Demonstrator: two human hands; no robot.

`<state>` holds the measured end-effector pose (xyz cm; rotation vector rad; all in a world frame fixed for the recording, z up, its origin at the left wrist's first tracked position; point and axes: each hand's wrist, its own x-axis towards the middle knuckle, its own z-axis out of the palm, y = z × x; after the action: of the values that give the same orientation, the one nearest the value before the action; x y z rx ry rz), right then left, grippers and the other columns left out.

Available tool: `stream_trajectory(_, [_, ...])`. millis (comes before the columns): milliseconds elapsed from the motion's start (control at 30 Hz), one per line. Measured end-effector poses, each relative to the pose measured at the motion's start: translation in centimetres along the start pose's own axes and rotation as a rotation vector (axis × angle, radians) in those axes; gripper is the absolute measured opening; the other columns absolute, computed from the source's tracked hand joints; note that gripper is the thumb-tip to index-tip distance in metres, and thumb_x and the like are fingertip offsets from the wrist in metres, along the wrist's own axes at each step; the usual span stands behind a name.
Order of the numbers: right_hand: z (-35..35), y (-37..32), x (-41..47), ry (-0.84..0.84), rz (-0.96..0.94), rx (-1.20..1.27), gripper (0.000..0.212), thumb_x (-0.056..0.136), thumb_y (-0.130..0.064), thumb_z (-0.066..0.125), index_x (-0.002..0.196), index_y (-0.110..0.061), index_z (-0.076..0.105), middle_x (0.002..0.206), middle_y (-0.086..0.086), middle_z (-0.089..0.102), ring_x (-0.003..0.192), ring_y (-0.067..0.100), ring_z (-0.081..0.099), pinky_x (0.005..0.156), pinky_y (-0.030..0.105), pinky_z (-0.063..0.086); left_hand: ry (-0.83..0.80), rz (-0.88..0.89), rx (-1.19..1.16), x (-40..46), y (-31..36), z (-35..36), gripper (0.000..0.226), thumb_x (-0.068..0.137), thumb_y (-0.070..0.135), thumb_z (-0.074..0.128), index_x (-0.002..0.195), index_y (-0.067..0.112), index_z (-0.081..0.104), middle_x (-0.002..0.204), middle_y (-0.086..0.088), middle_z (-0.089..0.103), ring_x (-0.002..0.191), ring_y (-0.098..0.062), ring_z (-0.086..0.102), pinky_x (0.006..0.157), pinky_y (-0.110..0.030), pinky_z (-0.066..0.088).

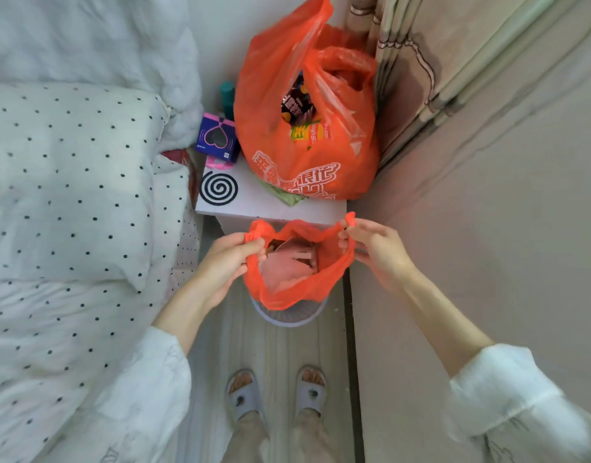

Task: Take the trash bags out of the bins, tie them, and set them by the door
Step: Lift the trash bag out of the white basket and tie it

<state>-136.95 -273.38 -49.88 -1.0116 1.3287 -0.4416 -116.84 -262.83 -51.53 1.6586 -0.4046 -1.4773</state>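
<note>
An orange trash bag (297, 289) hangs open over a small pale round bin (289, 317) on the floor between my arms. My left hand (225, 264) pinches the bag's left rim. The bag's right rim is pinched in my right hand (376, 250). Both rims are lifted and pulled apart. Pinkish paper waste shows inside the bag. Only the bin's near rim shows below the bag.
A larger orange shopping bag (287, 128) full of snack packets stands on a white bedside table (254, 203), with a spiral coil, a purple box (217, 137) and a teal bottle. A bed with dotted bedding (70, 195) lies left. A curtain and wall stand right.
</note>
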Motion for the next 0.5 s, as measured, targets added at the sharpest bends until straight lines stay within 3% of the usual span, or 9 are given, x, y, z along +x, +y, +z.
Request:
stream_trajectory(133, [0.1,-0.8,-5.0,0.003,-0.059,0.126,0.03,0.085,0.002,0.046,0.088,-0.017,0.069,0.075,0.002,0.062,0.072,0.018,0.058,0.075,0.031,0.049,-0.014,0.07,0.102,-4.2,1.1,0.0,0.007,0.086,0.02,0.058,0.081,0.021,0.063,0.078,0.0,0.065,0.092,-0.02,0.059,0.107,-0.049,0.036])
stream_trajectory(233, [0.2,-0.2,-8.3,0.026,-0.088,0.105,0.027,0.086,0.0,0.047,0.091,-0.016,0.068,0.073,0.004,0.06,0.071,0.02,0.054,0.074,0.031,0.047,-0.019,0.129,0.183,-6.7,1.3,-0.2,0.007,0.087,0.018,0.057,0.083,0.017,0.064,0.077,0.0,0.065,0.088,-0.018,0.059,0.104,-0.043,0.038])
stream_trajectory(300, [0.4,0.4,-10.2,0.048,-0.102,0.084,0.022,0.086,-0.001,0.05,0.094,-0.014,0.067,0.073,0.004,0.058,0.071,0.02,0.052,0.076,0.037,0.046,-0.024,0.159,0.227,-8.2,1.3,-0.4,0.01,0.086,0.018,0.058,0.081,0.014,0.065,0.075,0.0,0.064,0.085,-0.017,0.059,0.099,-0.038,0.041])
stream_trajectory(400, [0.9,1.2,-12.9,0.071,-0.14,0.032,0.021,0.087,-0.004,0.054,0.1,-0.015,0.065,0.082,0.002,0.063,0.079,0.018,0.057,0.093,0.047,0.049,0.028,0.19,0.258,-10.4,0.8,-0.4,0.016,0.085,0.018,0.059,0.075,0.007,0.064,0.059,0.002,0.058,0.069,-0.017,0.053,0.08,-0.034,0.04])
stream_trajectory(500, [0.9,1.7,-15.4,0.083,-0.202,-0.001,0.022,0.087,-0.006,0.054,0.1,-0.021,0.063,0.092,0.007,0.063,0.086,0.019,0.058,0.097,0.048,0.048,0.058,0.2,0.283,-13.0,0.1,0.0,0.02,0.086,0.019,0.057,0.087,-0.001,0.062,0.056,0.0,0.051,0.061,-0.015,0.047,0.069,-0.03,0.035])
